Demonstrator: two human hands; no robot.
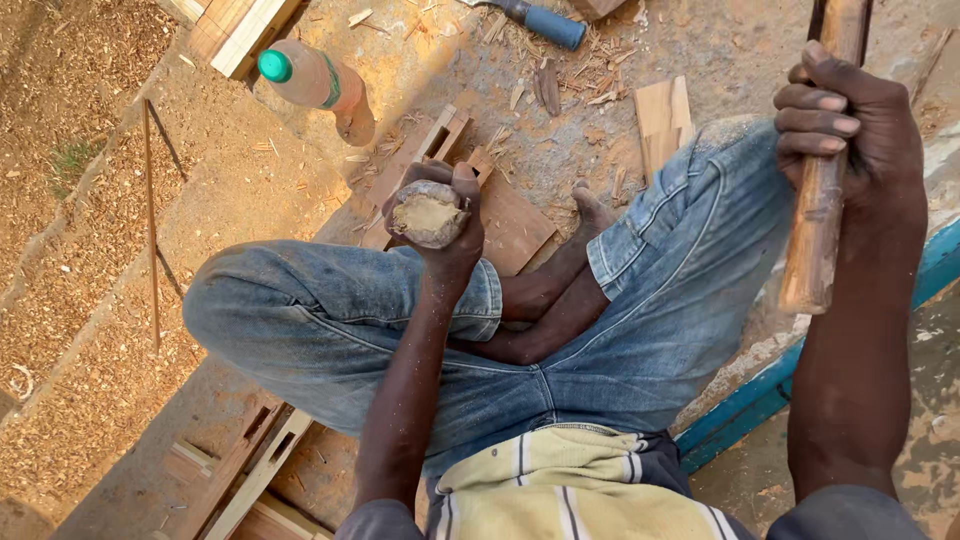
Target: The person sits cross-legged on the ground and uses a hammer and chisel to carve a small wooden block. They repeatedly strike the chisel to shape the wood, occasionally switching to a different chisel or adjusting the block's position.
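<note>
The left hand (440, 215) is clamped around a chisel handle (428, 213), its battered butt end facing up, above the notched wood pieces (505, 225) on the ground. The right hand (850, 120) is closed tight around a wooden mallet handle (818, 220), raised beside the knee. A good blow wants the chisel steady and upright, struck square on the butt, fingers kept below it.
</note>
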